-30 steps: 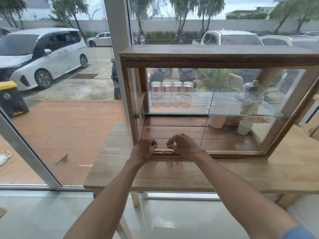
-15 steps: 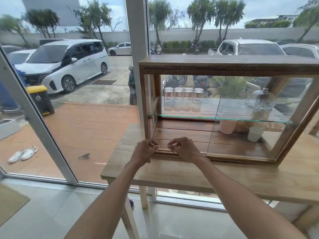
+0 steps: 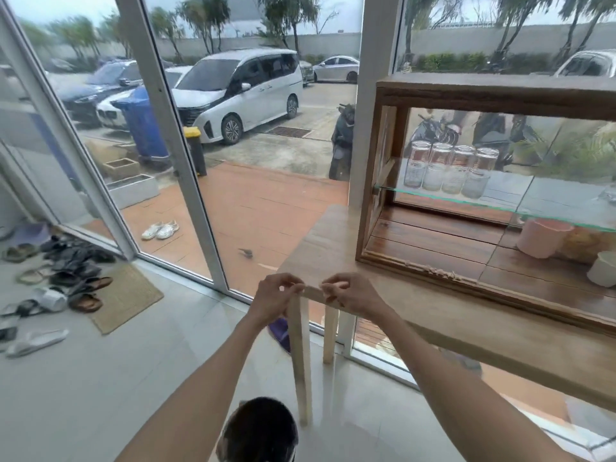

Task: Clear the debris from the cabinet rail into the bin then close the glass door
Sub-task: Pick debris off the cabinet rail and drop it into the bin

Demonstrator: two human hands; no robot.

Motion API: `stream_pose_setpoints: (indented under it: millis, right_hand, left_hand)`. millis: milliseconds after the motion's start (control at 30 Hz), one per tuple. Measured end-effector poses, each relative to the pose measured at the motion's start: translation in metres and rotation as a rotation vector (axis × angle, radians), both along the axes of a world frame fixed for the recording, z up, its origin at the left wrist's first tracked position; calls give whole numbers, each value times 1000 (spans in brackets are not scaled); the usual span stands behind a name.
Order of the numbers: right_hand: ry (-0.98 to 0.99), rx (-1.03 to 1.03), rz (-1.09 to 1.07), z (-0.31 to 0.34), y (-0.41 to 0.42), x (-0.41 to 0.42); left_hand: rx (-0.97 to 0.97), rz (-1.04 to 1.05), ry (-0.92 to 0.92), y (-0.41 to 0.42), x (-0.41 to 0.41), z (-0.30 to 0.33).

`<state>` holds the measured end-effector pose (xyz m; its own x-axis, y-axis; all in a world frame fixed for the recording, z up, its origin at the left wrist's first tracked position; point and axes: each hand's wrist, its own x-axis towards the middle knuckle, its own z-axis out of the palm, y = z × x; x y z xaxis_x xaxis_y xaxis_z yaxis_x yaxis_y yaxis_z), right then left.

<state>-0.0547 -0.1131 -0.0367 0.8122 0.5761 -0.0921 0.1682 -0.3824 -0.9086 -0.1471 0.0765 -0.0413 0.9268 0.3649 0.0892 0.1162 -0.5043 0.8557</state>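
Note:
Pale wood-chip debris [image 3: 444,273] lies on the front bottom rail [image 3: 400,262] of the wooden cabinet [image 3: 366,181]. The sliding glass door [image 3: 563,201] covers the cabinet's right part and the left part stands open. My left hand [image 3: 275,296] and my right hand [image 3: 350,293] hover close together over the table's left front corner, well left of the rail. Both have their fingertips pinched on tiny bits of debris that I can barely see. A dark round bin [image 3: 260,428] stands on the floor below my arms.
The cabinet rests on a light wooden table [image 3: 483,325] with thin legs. Inside are several glass jars [image 3: 450,168] on a glass shelf, a pink pot [image 3: 540,240] and a white cup [image 3: 603,268]. Sandals and a mat [image 3: 123,295] lie on the floor at the left.
Both hands left the cabinet rail and moved left and toward me to the table corner, still pinched. My view swung left and down, bringing the bin and floor into sight.

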Motion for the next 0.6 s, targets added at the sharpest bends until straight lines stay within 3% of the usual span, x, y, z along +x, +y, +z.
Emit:
stream_pose_setpoints:
  millis: [300,600]
  right_hand:
    - [96,-93,156,-78,69,-53]
    - [97,-308,269,-156,126,-80]
  left_hand:
    - [-109,209,183,61,-98,-85]
    - [-205,319,375,98,-129,-164]
